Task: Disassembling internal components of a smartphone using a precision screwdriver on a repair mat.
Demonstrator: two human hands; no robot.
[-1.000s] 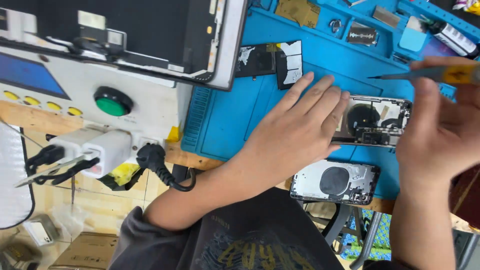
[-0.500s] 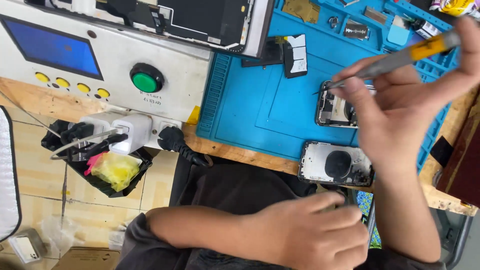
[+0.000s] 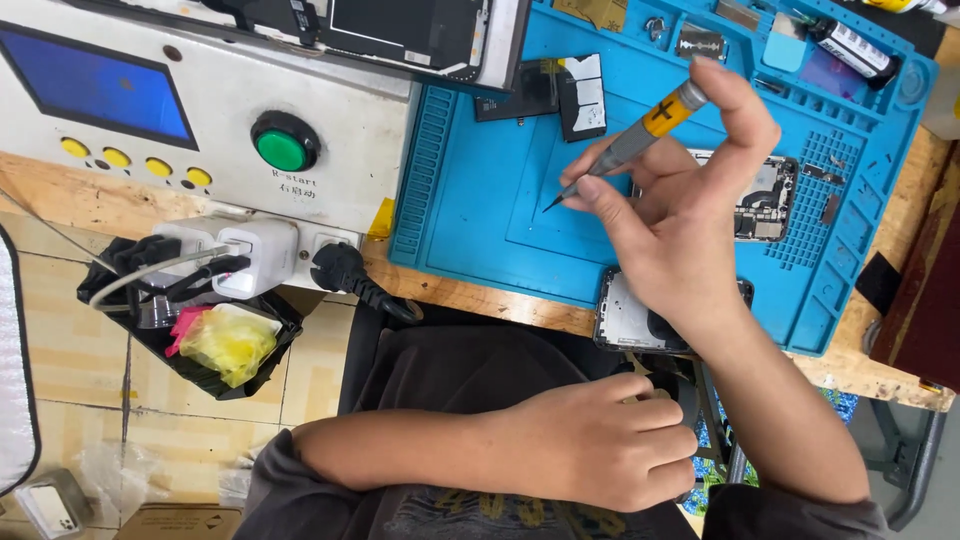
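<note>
- Two hands: right hand (image 3: 690, 230) pinches a grey-and-yellow screwdriver (image 3: 625, 150) above the blue mat (image 3: 470, 200).
- Left hand (image 3: 610, 445) rests curled in the lap, holding nothing visible.

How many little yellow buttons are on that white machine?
4, in a row on the white machine, below its blue screen and left of the green button. None look hidden.

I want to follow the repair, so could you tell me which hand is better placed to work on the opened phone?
Probably the right hand: it holds the screwdriver above the mat beside the opened phone. The left hand is below the table edge.
</note>
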